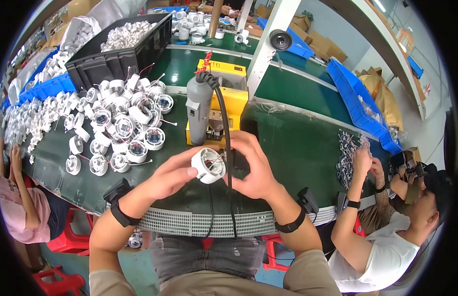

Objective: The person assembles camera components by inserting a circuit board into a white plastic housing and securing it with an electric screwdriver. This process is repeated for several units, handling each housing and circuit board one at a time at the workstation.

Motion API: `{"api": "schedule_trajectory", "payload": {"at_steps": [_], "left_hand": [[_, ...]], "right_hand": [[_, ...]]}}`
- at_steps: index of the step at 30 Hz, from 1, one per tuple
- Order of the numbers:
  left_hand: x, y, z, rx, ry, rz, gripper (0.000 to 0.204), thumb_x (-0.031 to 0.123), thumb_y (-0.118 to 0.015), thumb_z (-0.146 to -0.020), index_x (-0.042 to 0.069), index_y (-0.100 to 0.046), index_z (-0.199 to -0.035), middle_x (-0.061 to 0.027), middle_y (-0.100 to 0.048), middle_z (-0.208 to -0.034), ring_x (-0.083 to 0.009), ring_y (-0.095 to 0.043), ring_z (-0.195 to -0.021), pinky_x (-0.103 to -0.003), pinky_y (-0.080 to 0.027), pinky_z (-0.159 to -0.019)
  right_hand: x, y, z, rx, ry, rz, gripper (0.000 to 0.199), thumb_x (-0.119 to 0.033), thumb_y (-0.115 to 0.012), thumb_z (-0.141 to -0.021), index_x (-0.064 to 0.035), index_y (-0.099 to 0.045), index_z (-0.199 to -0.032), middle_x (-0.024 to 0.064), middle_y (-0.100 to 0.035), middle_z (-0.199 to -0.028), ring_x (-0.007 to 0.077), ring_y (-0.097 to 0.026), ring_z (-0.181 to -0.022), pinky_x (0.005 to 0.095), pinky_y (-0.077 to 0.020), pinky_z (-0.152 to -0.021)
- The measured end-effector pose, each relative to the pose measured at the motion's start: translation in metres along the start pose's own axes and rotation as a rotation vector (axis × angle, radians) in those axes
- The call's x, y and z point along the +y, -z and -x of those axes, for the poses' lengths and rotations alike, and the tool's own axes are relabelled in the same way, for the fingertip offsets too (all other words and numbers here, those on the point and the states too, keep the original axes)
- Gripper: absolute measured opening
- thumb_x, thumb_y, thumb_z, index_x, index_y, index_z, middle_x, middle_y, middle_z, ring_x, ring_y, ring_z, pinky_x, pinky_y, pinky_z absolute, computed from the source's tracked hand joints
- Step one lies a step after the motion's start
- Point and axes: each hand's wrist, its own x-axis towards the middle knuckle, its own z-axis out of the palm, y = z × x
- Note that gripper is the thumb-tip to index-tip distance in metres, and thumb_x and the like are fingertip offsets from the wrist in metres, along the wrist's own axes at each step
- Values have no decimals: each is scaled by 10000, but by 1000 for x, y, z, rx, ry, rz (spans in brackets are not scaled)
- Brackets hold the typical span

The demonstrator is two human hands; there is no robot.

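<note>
- While the left hand (170, 173) grips its left side in the head view, the white round housing (203, 173) sits mid-frame, hollow, with thin wires inside.
- Right hand (253, 167) curves beside it; whether gripping, I cannot tell.
- Green bench (293, 148) spreads centre-right; pale perforated edging (174, 222) borders it below.

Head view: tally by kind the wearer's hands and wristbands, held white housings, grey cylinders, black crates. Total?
Hands: 2 (left hand, right hand)
Wristbands: 2
Held white housing: 1
Grey cylinder: 1
Black crate: 1
Total: 7
</note>
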Motion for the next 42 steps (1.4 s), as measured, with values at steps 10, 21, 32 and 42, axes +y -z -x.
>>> {"api": "schedule_trajectory", "payload": {"at_steps": [10,21,32,42], "left_hand": [[4,-3,-5,46,73,138,678,308,-515,-934,-9,-251,-1472,-145,-494,-1331,-279,-509,-1241,-434,-378,-1076],[6,5,-3,123,36,193,533,285,-475,-990,17,-349,-1432,-152,-588,-1192,-239,-634,-950,-301,-506,-689],[4,4,-4,10,186,240,526,297,-447,-1010,-4,-356,-1432,-143,-605,-1190,-266,-640,-1011,-327,-523,-779],[3,9,-3,-23,218,256,504,145,-547,-957,-14,-385,-1407,-129,-549,-1280,-224,-573,-1151,-382,-483,-968]], "right_hand": [[0,-11,9,98,-43,-156,441,49,-718,-757,-12,-551,-1160,168,-575,-1139,239,-631,-990,334,-545,-823],[-13,-8,6,62,-94,-316,203,-2,-655,-831,-12,-711,-1027,77,-598,-937,175,-579,-774,273,-466,-659],[-13,-9,6,70,-199,-295,225,-18,-780,-743,-2,-717,-958,86,-691,-843,167,-643,-748,272,-491,-656],[-21,-10,5,55,-200,-227,232,13,-811,-689,1,-719,-901,78,-686,-775,151,-646,-672,261,-485,-576]]}}
